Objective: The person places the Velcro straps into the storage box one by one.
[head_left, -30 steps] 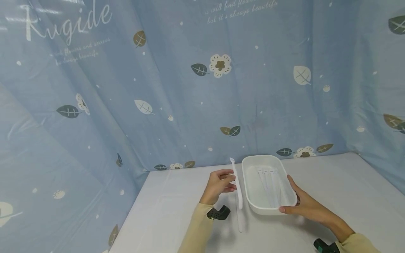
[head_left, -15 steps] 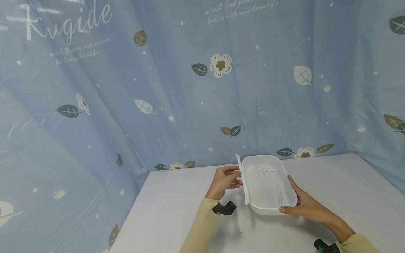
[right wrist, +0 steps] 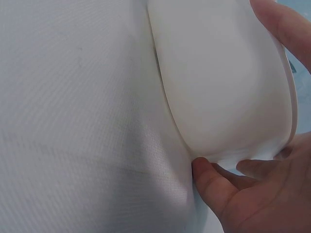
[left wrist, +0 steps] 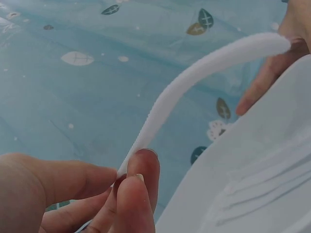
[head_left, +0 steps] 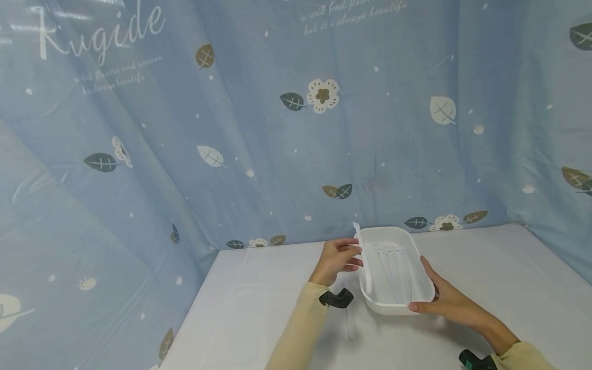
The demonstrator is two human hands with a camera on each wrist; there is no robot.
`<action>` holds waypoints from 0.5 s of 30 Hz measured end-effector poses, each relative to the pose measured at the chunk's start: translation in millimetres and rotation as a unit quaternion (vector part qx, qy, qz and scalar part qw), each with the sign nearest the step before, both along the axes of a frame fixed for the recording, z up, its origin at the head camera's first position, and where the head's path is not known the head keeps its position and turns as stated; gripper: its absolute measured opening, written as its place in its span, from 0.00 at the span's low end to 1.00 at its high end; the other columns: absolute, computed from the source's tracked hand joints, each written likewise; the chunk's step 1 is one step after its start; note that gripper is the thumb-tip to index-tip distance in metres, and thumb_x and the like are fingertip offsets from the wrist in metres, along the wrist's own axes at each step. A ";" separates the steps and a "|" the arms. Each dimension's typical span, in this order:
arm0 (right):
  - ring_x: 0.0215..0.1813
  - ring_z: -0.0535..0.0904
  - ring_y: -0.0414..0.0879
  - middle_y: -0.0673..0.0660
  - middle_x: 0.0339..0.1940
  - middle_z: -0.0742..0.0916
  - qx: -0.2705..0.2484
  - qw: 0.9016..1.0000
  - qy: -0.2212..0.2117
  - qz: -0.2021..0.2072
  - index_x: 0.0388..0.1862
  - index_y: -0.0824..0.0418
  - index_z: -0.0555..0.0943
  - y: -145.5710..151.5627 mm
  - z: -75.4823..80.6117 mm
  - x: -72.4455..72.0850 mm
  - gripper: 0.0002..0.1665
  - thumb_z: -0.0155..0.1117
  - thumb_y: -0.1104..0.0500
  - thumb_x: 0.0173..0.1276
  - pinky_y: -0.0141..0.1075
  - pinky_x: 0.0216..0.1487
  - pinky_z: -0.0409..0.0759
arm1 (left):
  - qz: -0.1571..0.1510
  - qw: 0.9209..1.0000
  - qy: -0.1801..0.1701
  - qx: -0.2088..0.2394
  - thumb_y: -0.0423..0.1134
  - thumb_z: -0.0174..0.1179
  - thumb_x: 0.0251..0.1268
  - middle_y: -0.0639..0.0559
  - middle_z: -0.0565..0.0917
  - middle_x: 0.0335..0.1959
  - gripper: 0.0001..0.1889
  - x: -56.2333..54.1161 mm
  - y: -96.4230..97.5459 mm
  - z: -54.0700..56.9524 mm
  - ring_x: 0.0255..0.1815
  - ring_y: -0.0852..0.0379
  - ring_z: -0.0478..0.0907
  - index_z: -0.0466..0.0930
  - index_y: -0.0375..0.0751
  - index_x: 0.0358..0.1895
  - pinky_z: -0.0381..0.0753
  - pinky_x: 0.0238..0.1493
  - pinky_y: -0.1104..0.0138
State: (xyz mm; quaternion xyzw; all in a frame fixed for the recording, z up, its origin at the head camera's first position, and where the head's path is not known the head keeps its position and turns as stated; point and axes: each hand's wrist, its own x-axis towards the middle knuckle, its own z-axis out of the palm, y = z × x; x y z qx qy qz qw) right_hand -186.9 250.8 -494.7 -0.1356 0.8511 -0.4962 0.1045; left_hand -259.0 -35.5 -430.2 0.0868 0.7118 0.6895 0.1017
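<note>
My left hand (head_left: 334,263) pinches a long white plastic stick (head_left: 367,275) between thumb and fingers, over the left rim of a white box (head_left: 387,309). The stick (left wrist: 177,90) has a small angled head, somewhat like a toothbrush's, at its far end. In the left wrist view one edge looks finely ridged and the near end is rounded. My right hand (head_left: 446,300) holds the box by its near right corner, thumb at the rim. Beneath the box wall, the right hand's fingers (right wrist: 214,187) show in the right wrist view. Several similar slim sticks (head_left: 393,272) lie side by side inside the box.
Another white stick (head_left: 350,326) lies on the white-covered table (head_left: 259,308) left of the box, partly hidden by the left wrist's camera. A blue curtain (head_left: 259,128) printed with leaves and flowers hangs behind the table's back edge.
My left hand has moved right with the white stick, from beside the box to over its left rim. The right hand and the box have stayed in place.
</note>
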 end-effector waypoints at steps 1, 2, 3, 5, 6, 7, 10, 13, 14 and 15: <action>0.70 0.74 0.75 0.82 0.81 0.50 0.000 1.000 0.001 0.000 0.83 0.64 0.24 0.0 -0.1 0.0 0.74 0.74 0.52 0.66 0.57 0.59 0.82 | 0.000 1.000 0.000 0.000 0.36 0.67 0.68 0.46 0.91 0.41 0.19 -1.3 1.3 -0.6 0.26 0.61 0.87 0.83 0.36 0.60 0.88 0.33 0.70; 0.70 0.73 0.76 0.82 0.81 0.50 -0.001 1.000 0.002 0.000 0.83 0.64 0.24 0.1 -0.2 0.0 0.74 0.74 0.52 0.66 0.58 0.59 0.82 | -0.001 1.000 0.000 -0.002 0.37 0.67 0.68 0.46 0.91 0.41 0.19 -2.5 2.7 -1.1 0.27 0.61 0.87 0.83 0.36 0.60 0.88 0.32 0.70; 0.70 0.73 0.76 0.83 0.81 0.49 -0.002 1.000 0.003 0.000 0.83 0.64 0.24 0.2 -0.3 0.0 0.74 0.74 0.52 0.66 0.58 0.59 0.82 | -0.001 1.000 0.000 -0.004 0.37 0.67 0.69 0.47 0.91 0.41 0.19 -3.5 4.1 -1.4 0.27 0.61 0.87 0.83 0.36 0.60 0.88 0.32 0.70; 0.71 0.72 0.77 0.83 0.81 0.49 -0.005 1.000 0.003 0.001 0.83 0.64 0.24 0.3 -0.6 -0.1 0.74 0.74 0.52 0.66 0.58 0.59 0.82 | -0.001 1.000 -0.002 -0.009 0.37 0.67 0.69 0.48 0.91 0.41 0.18 -5.1 7.0 -2.1 0.27 0.61 0.88 0.84 0.36 0.60 0.88 0.32 0.70; 0.71 0.72 0.77 0.83 0.81 0.49 -0.006 1.000 0.004 0.002 0.83 0.65 0.24 0.3 -0.7 -0.2 0.74 0.73 0.52 0.66 0.58 0.59 0.82 | -0.001 1.000 -0.003 -0.011 0.37 0.67 0.69 0.48 0.91 0.41 0.18 -5.5 8.4 -2.5 0.27 0.61 0.88 0.84 0.37 0.59 0.88 0.32 0.70; 0.70 0.72 0.77 0.83 0.81 0.49 -0.008 1.000 0.004 0.003 0.83 0.65 0.24 0.3 -0.8 -0.3 0.74 0.73 0.52 0.66 0.58 0.59 0.82 | 0.001 1.000 -0.004 -0.013 0.37 0.67 0.69 0.48 0.91 0.41 0.18 -5.8 9.8 -2.9 0.27 0.61 0.88 0.84 0.36 0.59 0.88 0.32 0.70; 0.70 0.73 0.76 0.83 0.81 0.48 -0.011 1.000 0.004 0.006 0.83 0.65 0.24 0.2 -1.0 -0.7 0.73 0.73 0.53 0.67 0.57 0.59 0.83 | 0.005 1.000 -0.006 -0.022 0.36 0.67 0.69 0.48 0.90 0.40 0.17 -6.4 14.2 -3.5 0.27 0.60 0.88 0.84 0.36 0.59 0.88 0.31 0.71; 0.70 0.73 0.76 0.83 0.81 0.48 -0.008 1.000 0.004 0.005 0.83 0.66 0.24 -0.3 -0.8 -1.0 0.74 0.74 0.53 0.66 0.56 0.59 0.83 | 0.008 0.999 -0.006 -0.034 0.36 0.67 0.69 0.48 0.90 0.40 0.16 -7.2 18.6 -4.3 0.28 0.58 0.89 0.84 0.36 0.58 0.88 0.31 0.71; 0.70 0.73 0.75 0.83 0.81 0.48 -0.008 1.000 0.004 0.005 0.83 0.66 0.24 -0.4 -0.5 -1.0 0.74 0.74 0.53 0.66 0.56 0.60 0.82 | 0.008 0.999 -0.007 -0.037 0.36 0.67 0.69 0.49 0.90 0.40 0.16 -7.8 20.2 -4.5 0.28 0.58 0.89 0.84 0.37 0.58 0.88 0.31 0.71; 0.71 0.73 0.75 0.82 0.81 0.49 -0.009 1.000 0.003 0.005 0.83 0.66 0.24 -0.5 -0.2 -1.0 0.74 0.74 0.52 0.66 0.56 0.60 0.82 | 0.007 0.999 -0.008 -0.038 0.36 0.66 0.69 0.49 0.90 0.40 0.16 -8.4 21.8 -4.8 0.29 0.58 0.89 0.84 0.37 0.58 0.88 0.31 0.71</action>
